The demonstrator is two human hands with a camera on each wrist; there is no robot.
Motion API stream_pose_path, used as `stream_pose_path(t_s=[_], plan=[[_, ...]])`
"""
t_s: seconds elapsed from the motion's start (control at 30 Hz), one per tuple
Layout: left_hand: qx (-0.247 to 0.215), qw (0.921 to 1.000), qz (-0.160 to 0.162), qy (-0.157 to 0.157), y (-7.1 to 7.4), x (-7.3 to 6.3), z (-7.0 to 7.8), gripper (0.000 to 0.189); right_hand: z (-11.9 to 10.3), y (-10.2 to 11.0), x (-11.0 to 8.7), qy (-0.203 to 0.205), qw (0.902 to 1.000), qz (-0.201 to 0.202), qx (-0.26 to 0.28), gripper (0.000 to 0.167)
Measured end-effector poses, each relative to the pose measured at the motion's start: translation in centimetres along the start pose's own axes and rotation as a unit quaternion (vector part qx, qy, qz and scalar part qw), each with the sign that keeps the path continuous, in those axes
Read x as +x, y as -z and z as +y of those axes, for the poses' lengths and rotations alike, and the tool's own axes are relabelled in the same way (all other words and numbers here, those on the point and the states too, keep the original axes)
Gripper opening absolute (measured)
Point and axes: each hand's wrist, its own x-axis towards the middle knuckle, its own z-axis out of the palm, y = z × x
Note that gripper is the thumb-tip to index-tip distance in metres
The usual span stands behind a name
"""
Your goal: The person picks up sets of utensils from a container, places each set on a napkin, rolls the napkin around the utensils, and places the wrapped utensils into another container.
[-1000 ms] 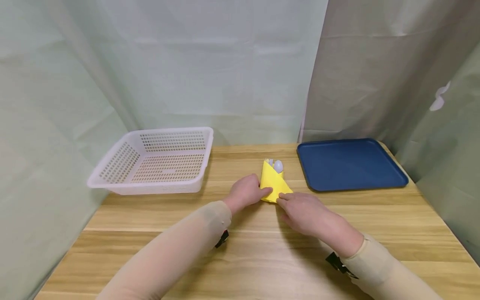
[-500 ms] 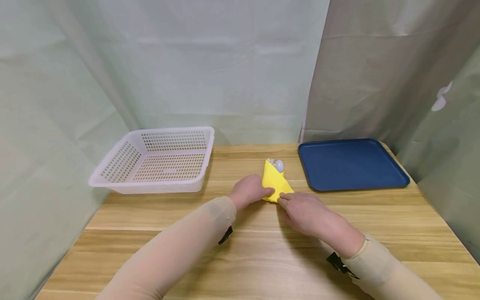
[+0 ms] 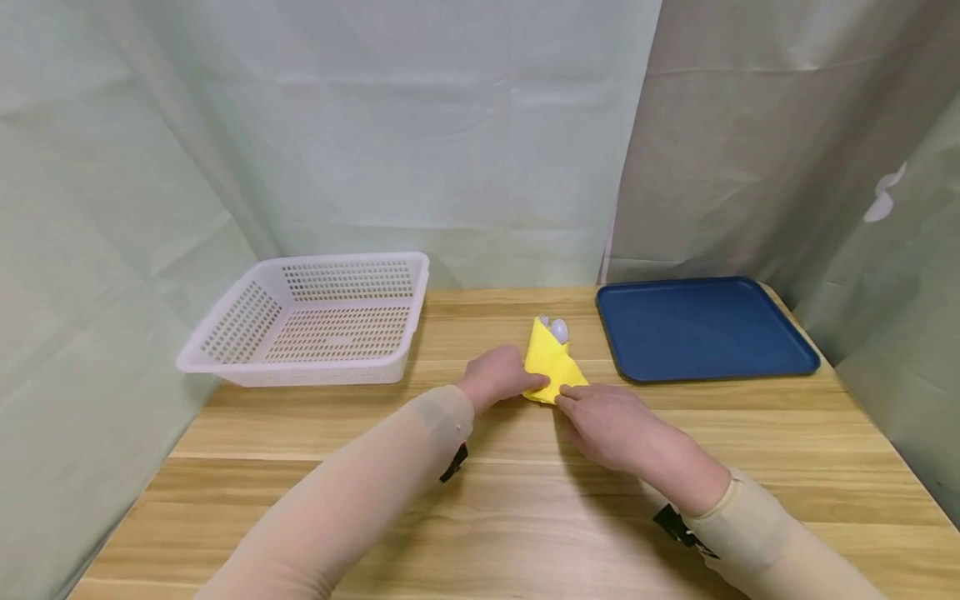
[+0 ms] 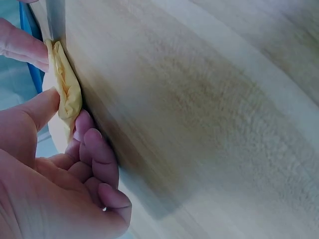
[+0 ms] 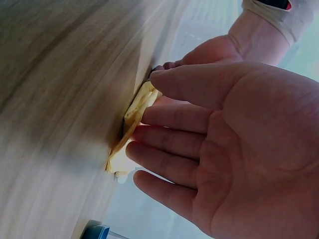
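A folded yellow napkin (image 3: 551, 360) lies on the table in the head view, wrapped around cutlery. A white spoon's bowl (image 3: 559, 330) and the tips of a white fork (image 3: 543, 319) stick out of its far end; the rest of both is covered. My left hand (image 3: 498, 375) grips the napkin's left side, its thumb on top and fingers curled at the edge, as the left wrist view also shows. My right hand (image 3: 617, 427) touches the near right corner with fingertips. In the right wrist view its fingers (image 5: 172, 154) are straight against the napkin (image 5: 140, 107).
A white perforated plastic basket (image 3: 365, 368) stands at the back left of the wooden table (image 3: 495, 508). At the back right lies a blue tray (image 3: 705, 329). Pale cloth sheets (image 3: 450, 150) hang behind and at both sides.
My left wrist has shifted slightly right and forward. The napkin's left fold has risen a little and covers more of the fork's tips. My right hand has stayed in place.
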Motion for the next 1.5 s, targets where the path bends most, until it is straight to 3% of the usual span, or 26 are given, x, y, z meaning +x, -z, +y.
stream_pose_path(t_s=[0.1, 0.23, 0.3, 0.37, 0.47, 0.57, 0.67, 0.9, 1.5], plan=[[-0.006, 0.9998, -0.014, 0.009, 0.4, -0.1, 0.3, 0.052, 0.0, 0.0, 0.0, -0.002, 1.0, -0.003, 0.0, 0.031], [-0.015, 0.9999, -0.004, -0.005, -1.5, 2.6, -1.5, 0.059, -0.1, 0.1, 0.0, -0.003, 1.0, -0.005, 0.001, 0.031], [-0.024, 0.9997, -0.009, -0.007, -1.4, 2.7, -1.5, 0.058, -0.1, 0.1, -0.1, -0.003, 1.0, -0.005, 0.0, 0.031], [-0.033, 0.9993, -0.013, -0.008, -0.7, 1.7, -1.0, 0.056, -0.1, 0.2, -0.1, -0.003, 1.0, -0.005, 0.0, 0.032], [-0.054, 0.9981, -0.029, 0.001, 1.4, -1.5, 0.8, 0.048, -0.1, 0.2, -0.1, -0.003, 1.0, -0.006, 0.001, 0.032], [-0.077, 0.9964, -0.034, -0.001, 2.6, -3.9, 1.9, 0.043, -0.1, 0.1, -0.1, -0.003, 1.0, -0.008, 0.004, 0.033], [-0.092, 0.9953, -0.03, -0.011, 3.1, -5.1, 2.2, 0.039, -0.1, 0.1, -0.1, -0.005, 0.9999, -0.011, 0.008, 0.034], [-0.111, 0.9933, -0.025, -0.021, 2.8, -4.5, 1.8, 0.037, 0.0, 0.1, -0.1, -0.011, 0.9997, -0.015, 0.014, 0.033], [-0.19, 0.9815, -0.024, -0.007, 3.0, -5.8, 2.4, 0.021, 0.1, 0.1, 0.0, -0.013, 0.9993, -0.025, 0.026, 0.038]])
